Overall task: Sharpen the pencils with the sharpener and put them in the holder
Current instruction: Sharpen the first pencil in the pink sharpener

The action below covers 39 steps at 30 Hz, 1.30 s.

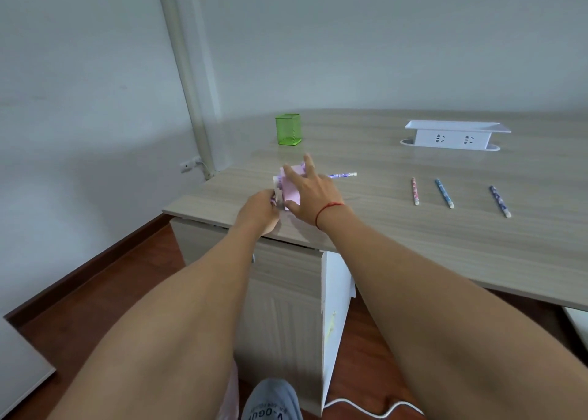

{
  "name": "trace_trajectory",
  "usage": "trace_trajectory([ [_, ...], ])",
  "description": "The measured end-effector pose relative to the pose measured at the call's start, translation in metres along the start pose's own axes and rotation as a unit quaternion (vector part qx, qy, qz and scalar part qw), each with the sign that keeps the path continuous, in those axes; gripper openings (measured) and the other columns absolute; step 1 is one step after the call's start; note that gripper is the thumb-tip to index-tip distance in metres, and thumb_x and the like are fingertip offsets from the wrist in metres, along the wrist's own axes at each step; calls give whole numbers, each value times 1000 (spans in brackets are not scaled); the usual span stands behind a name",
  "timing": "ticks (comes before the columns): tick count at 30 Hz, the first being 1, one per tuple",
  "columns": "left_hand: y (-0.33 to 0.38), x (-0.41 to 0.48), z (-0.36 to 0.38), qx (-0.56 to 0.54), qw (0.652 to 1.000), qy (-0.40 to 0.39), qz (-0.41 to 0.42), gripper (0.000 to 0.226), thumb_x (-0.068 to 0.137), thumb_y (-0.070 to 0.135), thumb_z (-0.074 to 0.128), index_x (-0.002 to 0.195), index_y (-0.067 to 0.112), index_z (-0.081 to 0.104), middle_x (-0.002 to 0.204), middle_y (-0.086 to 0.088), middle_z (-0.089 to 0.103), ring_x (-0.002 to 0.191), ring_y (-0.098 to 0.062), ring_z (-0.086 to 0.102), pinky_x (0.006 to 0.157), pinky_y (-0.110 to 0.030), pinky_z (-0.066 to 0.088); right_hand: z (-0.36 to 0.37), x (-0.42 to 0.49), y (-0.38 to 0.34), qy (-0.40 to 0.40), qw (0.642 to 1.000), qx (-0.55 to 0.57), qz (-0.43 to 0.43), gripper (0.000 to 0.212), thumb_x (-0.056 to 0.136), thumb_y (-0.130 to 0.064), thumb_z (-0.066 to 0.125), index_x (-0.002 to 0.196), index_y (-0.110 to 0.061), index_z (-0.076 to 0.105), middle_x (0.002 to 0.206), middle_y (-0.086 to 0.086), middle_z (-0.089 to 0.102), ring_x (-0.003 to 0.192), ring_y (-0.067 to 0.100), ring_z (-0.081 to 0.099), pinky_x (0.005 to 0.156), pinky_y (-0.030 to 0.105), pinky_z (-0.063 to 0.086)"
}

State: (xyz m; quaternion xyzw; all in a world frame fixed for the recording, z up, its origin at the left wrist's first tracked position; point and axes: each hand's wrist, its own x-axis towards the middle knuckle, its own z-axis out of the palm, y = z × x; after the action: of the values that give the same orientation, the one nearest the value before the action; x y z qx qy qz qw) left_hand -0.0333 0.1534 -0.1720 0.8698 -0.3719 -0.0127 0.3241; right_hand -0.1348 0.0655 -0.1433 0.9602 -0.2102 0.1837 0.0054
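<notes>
1. The pink sharpener (291,191) stood at the near left corner of the counter (381,235). That spot was probably chosen so both hands could reach it without stretching.
2. The right hand (313,196) lay over the sharpener's top, fingers spread and fairly straight, thumb against the near side. It was pressing rather than clutching, most likely to stop the body sliding or tipping.
3. The left hand (259,208) was curled at the sharpener's left side, around what looked like the white crank (276,188). The grip was mostly hidden, but it fitted turning the handle.
4. One patterned pencil (342,175) stuck out of the sharpener's right side. Its long axis ran left to right, nearly flat, with the eraser end to the right and the tip hidden inside.
5. Three pencils waited well to the right: a pink pencil (415,191), a blue pencil (444,193) and a dark pencil (500,201). They lay apart, each running far to near and slanting slightly right at the near end.
6. The green mesh holder (288,130) stood upright just beyond the sharpener. No pencil showed above its rim.
7. A white socket box (451,138) sat at the far right.
</notes>
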Motion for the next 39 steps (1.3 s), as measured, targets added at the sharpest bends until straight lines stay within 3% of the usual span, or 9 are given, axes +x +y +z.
trace_trajectory([
  [4, -8, 10, 3, 90, 996, 11, 6, 26, 96, 15, 34, 93, 12, 60, 107, -13, 65, 103, -34, 57, 80, -36, 42, 1, 7, 0, 22, 999, -33, 6, 67, 93, -32, 54, 150, -26, 21, 160, 15, 7, 113, 39, 55, 95, 40, 43],
  [9, -18, 28, 3, 134, 991, -5, 26, 29, 96, 18, 33, 88, 22, 61, 107, -9, 66, 103, -32, 57, 87, -38, 41, 24, 21, 0, 55, 998, -32, 19, 60, 93, -21, 53, 147, -20, 29, 160, 15, 8, 134, 45, 32, 111, 48, 26],
  [12, -23, 36, 4, 134, 990, 5, 47, 30, 95, 18, 36, 98, 19, 66, 106, -8, 68, 102, -32, 59, 84, -37, 43, 37, 25, -1, 120, 992, -28, 25, 61, 72, -11, 72, 130, -15, 54, 155, 15, 32, 109, 47, 52, 94, 52, 42],
  [16, -27, 46, 6, 134, 988, -2, 70, 30, 94, 17, 38, 99, 19, 67, 107, -10, 68, 102, -32, 59, 85, -39, 47, 34, 27, 0, 101, 995, -28, 6, 53, 91, -6, 45, 143, -10, 37, 159, 3, 24, 121, 47, 42, 104, 57, 29],
  [20, -27, 54, 0, 155, 983, -30, 94, 30, 97, 20, 38, 106, 17, 67, 111, -16, 67, 103, -35, 59, 83, -38, 45, 38, 33, 0, 156, 987, -33, 24, 50, 85, -10, 30, 128, -7, 56, 133, 11, 56, 96, 44, 59, 91, 53, 41],
  [25, -34, 62, -5, 215, 964, -14, 156, 27, 97, 25, 41, 109, 14, 63, 108, -18, 67, 99, -39, 60, 77, -39, 44, 40, 36, 2, 148, 989, -27, 11, 42, 82, -13, 58, 123, -5, 56, 128, 12, 57, 85, 43, 62, 94, 54, 39],
  [30, -39, 74, -7, 339, 899, 49, 272, 51, 86, 34, 19, 94, 17, 67, 92, -8, 74, 85, -31, 67, 78, -35, 40, 48, 45, -1, 198, 978, -61, 38, 40, 55, -18, 81, 92, -11, 69, 91, 3, 70, 50, 30, 62, 74, 44, 55],
  [37, -30, 90, -10, 351, 895, 59, 268, 31, 92, 23, 30, 92, 21, 61, 101, -3, 67, 94, -28, 64, 95, -37, 29, 52, 51, 9, 250, 966, -64, 12, 51, 38, -11, 85, 87, -13, 71, 84, -2, 70, 36, 23, 35, 53, 25, 46],
  [39, -26, 90, -11, 336, 904, 61, 256, 27, 89, 15, 35, 88, 19, 62, 97, -8, 65, 93, -30, 63, 95, -38, 31, 54, 50, 10, 260, 964, -62, 2, 47, 42, -10, 82, 87, -15, 72, 86, -1, 70, 37, 23, 40, 56, 29, 48],
])
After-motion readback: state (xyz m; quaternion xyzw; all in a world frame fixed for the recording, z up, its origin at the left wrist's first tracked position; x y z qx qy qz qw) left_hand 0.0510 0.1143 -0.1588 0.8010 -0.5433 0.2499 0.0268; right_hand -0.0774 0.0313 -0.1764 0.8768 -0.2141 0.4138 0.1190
